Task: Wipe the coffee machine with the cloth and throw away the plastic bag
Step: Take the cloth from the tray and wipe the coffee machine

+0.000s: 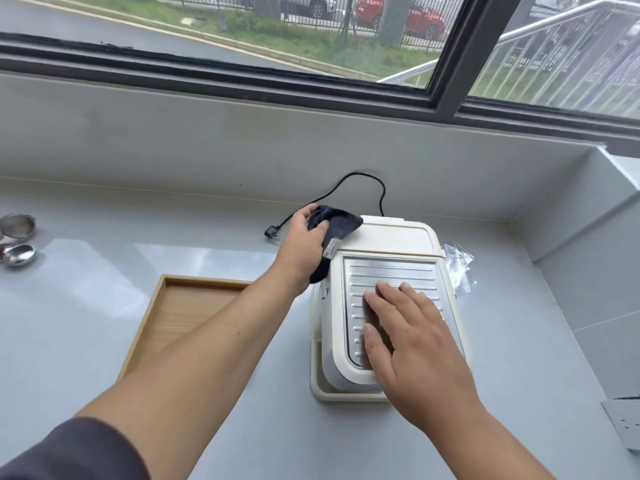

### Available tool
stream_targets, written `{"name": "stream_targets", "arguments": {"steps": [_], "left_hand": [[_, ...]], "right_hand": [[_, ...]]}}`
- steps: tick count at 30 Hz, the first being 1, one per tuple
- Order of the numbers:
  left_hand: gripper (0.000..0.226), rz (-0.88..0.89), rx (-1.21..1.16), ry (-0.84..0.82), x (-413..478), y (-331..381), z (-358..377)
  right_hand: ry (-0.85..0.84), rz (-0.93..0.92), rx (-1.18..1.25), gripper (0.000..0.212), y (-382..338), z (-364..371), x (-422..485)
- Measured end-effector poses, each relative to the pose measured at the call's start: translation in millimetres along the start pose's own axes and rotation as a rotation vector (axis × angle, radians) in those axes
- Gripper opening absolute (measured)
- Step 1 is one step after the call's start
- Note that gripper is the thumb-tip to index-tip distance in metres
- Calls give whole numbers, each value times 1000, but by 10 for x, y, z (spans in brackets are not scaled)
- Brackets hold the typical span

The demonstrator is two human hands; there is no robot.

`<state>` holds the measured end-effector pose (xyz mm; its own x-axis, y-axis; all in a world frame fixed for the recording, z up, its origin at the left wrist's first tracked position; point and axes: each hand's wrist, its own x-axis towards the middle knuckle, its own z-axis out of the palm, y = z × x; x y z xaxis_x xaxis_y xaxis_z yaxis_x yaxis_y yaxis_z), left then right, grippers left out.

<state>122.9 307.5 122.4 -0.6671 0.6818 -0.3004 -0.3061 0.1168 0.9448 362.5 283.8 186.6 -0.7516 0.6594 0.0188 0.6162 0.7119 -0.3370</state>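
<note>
A cream coffee machine [394,237] with a ribbed metal top plate stands on the grey counter, seen from above. My left hand [304,247] grips a dark blue cloth [334,226] and presses it against the machine's back left corner. My right hand [408,341] lies flat, fingers spread, on the metal plate at the front right. A clear crumpled plastic bag [459,268] lies on the counter just right of the machine, partly hidden behind it.
A wooden tray [162,306] sits left of the machine. A black power cord with its plug [272,233] trails behind. Metal strainers and a spoon [17,237] lie at the far left. A wall socket plate [623,420] is at the right; a window ledge runs behind.
</note>
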Motion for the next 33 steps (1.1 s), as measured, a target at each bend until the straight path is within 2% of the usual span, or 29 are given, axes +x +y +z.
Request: {"name": "stream_targets", "arguments": {"steps": [5, 20, 26, 28, 33], "left_hand": [[27, -126, -37, -106, 200, -157, 8], [20, -61, 311, -7, 137, -1029, -259], [14, -114, 378, -11, 65, -1257, -376], [7, -110, 452, -20, 54, -1309, -409], [11, -89, 744, 2, -32, -1413, -459]], "right_hand": [[40, -7, -27, 58, 13, 38, 6], [93, -26, -64, 49, 43, 111, 27], [106, -31, -71, 49, 30, 112, 23], [114, -33, -72, 49, 28, 113, 25], [117, -36, -78, 49, 17, 115, 34]]}}
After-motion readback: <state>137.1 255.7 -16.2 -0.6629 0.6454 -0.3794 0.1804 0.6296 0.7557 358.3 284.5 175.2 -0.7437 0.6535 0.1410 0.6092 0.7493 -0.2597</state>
